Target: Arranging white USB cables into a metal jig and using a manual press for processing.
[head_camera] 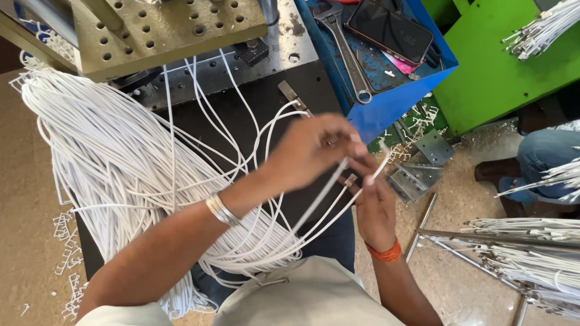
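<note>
My left hand and my right hand meet over my lap, both pinching the ends of a few white cords with small metal tips. The cords run back left into a big bundle of white cords draped across the dark work surface. A metal bangle sits on my left wrist and an orange thread band on my right wrist.
A perforated metal press plate stands at the top left. A blue tray holds a wrench and a phone. Green panel at right. More cord bundles lie on a metal rack; another person's legs are nearby.
</note>
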